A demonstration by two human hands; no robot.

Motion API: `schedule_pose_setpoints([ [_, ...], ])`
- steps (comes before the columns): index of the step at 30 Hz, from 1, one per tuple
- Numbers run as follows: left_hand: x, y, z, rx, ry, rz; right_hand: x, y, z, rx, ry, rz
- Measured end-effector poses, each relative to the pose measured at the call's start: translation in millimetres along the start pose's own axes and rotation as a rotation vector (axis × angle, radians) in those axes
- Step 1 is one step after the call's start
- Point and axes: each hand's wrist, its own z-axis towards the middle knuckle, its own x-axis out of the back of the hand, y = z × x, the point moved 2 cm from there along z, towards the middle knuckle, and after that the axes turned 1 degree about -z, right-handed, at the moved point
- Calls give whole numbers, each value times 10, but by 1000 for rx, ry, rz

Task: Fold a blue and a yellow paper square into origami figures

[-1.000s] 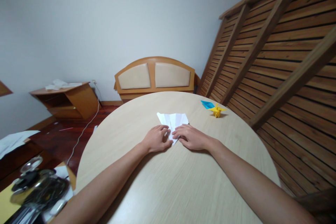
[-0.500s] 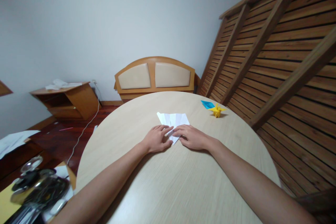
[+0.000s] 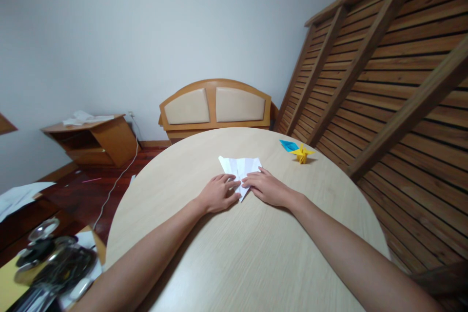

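A white sheet of folded paper [image 3: 238, 165] lies on the round wooden table [image 3: 234, 253], its wide creased side away from me and a point towards me. On its left part rests my left hand [image 3: 219, 193], fingers stretched across the paper near the point. My right hand [image 3: 266, 187] lies on the right part, fingers spread and pressing down, one near the upper right corner. The fingertips of both hands come close to each other at the middle crease. Parts of the paper are hidden under the hands.
Beyond my right hand stand a yellow origami figure [image 3: 302, 154] and a blue folded paper [image 3: 289, 146]. A headboard [image 3: 215, 102] is behind the table, wooden slats [image 3: 387, 107] lean at the right. Low at left is a cluttered surface with a glass container [image 3: 66, 263].
My right hand has shifted slightly, its fingers spreading towards the paper's upper right corner. My left fingers have moved a little on the paper. The paper stays in place.
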Motion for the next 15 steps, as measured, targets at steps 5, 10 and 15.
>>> schedule_pose_setpoints([
  [5, -6, -7, -3, -17, -4, 2, 22, -12, 2, 59, -10, -27],
  [10, -16, -13, 0, -26, -11, 12, 51, -42, 8, 112, 13, -69],
  [15, 0, -5, -1, -20, -26, 7, 39, -60, 19, 103, 41, -95],
])
